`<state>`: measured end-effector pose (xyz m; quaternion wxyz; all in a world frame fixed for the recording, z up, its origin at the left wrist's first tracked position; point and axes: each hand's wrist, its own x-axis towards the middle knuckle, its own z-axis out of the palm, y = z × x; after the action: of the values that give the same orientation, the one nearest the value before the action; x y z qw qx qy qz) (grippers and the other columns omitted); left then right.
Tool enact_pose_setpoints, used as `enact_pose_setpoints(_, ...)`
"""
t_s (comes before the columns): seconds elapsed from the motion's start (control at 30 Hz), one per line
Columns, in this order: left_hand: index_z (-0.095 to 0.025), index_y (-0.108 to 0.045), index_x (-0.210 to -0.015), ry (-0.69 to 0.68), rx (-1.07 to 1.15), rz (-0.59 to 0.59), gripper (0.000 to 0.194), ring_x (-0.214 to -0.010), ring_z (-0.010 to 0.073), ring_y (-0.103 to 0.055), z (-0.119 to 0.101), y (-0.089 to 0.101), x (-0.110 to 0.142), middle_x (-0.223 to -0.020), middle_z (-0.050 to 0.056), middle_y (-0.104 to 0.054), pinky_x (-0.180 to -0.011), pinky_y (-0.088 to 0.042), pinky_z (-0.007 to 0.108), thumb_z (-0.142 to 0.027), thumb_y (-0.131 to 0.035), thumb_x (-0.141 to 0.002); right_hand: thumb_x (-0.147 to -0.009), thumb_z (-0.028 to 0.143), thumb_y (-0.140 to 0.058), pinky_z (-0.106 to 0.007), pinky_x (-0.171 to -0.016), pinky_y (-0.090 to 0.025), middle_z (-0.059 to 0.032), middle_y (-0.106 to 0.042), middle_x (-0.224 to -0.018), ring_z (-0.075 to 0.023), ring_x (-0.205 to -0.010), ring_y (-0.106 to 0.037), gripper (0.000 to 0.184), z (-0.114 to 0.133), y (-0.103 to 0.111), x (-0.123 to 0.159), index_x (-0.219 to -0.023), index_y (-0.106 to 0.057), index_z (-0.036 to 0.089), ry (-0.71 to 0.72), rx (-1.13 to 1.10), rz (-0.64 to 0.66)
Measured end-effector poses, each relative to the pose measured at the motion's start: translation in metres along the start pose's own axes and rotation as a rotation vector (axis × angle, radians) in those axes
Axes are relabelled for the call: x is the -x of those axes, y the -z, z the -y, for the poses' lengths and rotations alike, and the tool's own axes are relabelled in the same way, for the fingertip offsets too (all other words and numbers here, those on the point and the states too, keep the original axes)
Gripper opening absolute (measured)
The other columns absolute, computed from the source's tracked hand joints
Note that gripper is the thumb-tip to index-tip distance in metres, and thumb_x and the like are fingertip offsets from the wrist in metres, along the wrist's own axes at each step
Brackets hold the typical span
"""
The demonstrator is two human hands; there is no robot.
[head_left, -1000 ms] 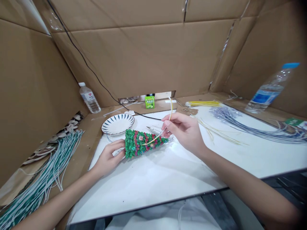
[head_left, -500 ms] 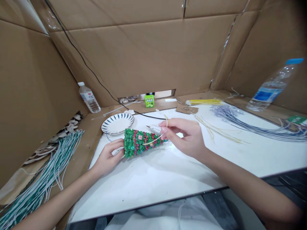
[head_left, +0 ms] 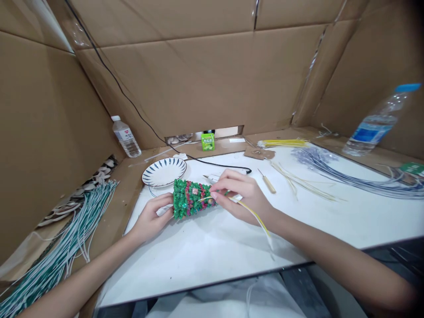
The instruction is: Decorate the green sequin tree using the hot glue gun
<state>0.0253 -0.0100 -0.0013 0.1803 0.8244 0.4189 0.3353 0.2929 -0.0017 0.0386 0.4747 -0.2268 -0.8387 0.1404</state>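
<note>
A green beaded Christmas tree (head_left: 181,201) with red bands lies on its side above the white table, its wide base to the left. My left hand (head_left: 155,217) grips that base, with the thumb and fingers around its edge. Over the narrow end, my right hand (head_left: 243,194) pinches a thin yellow and white wire (head_left: 256,216). One end of the wire reaches the tree's side; the other hangs down to the right past my palm. The tree's tip is hidden behind my right fingers.
Behind the tree are a striped plate (head_left: 164,172), a pen-like tool with a black cord (head_left: 212,177) and a wooden-handled awl (head_left: 267,182). Teal wires (head_left: 79,229) lie left, blue wires (head_left: 347,176) right. Bottles (head_left: 127,139) stand at both sides, by cardboard walls (head_left: 182,79).
My right hand has moved slightly left and down, closer to the tree, and the wire now trails to the right below it. The awl has come into view. My left hand keeps its hold.
</note>
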Motion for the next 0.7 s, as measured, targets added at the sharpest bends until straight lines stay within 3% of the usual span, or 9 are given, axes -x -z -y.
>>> enact_pose_setpoints(0.27, -0.018, -0.068, -0.093, -0.006, -0.002, 0.007, 0.022, -0.084, 0.0183, -0.057, 0.001, -0.001, 0.000, -0.084, 0.006, -0.064, -0.084, -0.044, 0.032, -0.020, -0.047, -0.085, -0.082, 0.020, -0.051, -0.021, -0.059, -0.041, -0.0018, -0.060, -0.074, -0.0082, -0.063, -0.051, 0.013, -0.008, -0.014, 0.007, -0.084, -0.063, 0.016, -0.057, 0.200, 0.205)
enact_pose_setpoints(0.7, -0.019, -0.068, -0.091, 0.027, 0.006, 0.005, 0.023, -0.085, 0.0184, -0.058, -0.002, -0.001, 0.000, -0.085, 0.006, -0.065, -0.084, -0.045, 0.031, -0.017, -0.046, -0.084, -0.087, 0.017, -0.044, -0.022, -0.069, -0.049, -0.0040, -0.063, -0.085, -0.0106, -0.078, -0.060, 0.018, -0.009, -0.023, 0.011, -0.090, -0.062, 0.016, 0.130, 0.368, 0.187)
